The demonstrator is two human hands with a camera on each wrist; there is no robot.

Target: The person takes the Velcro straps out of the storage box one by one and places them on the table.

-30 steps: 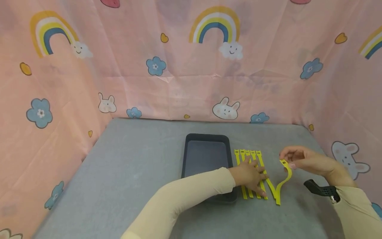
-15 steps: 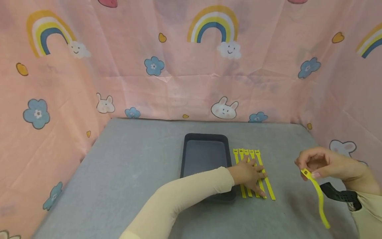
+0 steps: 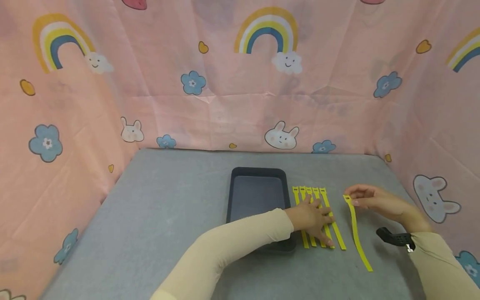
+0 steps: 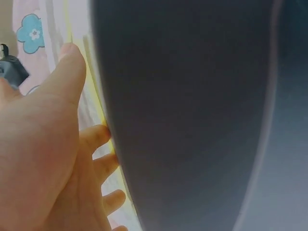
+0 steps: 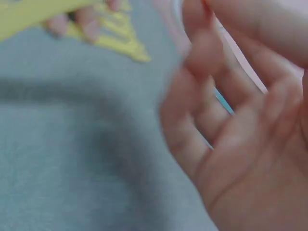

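Several yellow cable ties (image 3: 325, 200), flat straps with slotted heads, lie side by side on the grey table, lower ends fanning slightly. My left hand (image 3: 309, 216) rests across them with its fingers spread, hiding their middles. In the left wrist view that hand's fingertips (image 4: 113, 161) reach past the tray's dark edge to a yellow strip. To the right of the row, my right hand (image 3: 382, 203) pinches another yellow cable tie (image 3: 355, 227) at its slotted head between thumb and fingers. That tie hangs down toward the front, gently bowed. The right wrist view shows a blurred yellow strap (image 5: 33, 17) at upper left.
A dark rectangular tray (image 3: 258, 171) stands just left of the row, with the left forearm crossing over its near part. Around the grey table (image 3: 168, 216) hangs a pink patterned cloth (image 3: 225, 112). A black strap (image 3: 393, 238) is on the right wrist.
My right hand drew the tie, first curved with its lower end at the row, away to the right, then brought it partly back left. The left hand stayed on the row.
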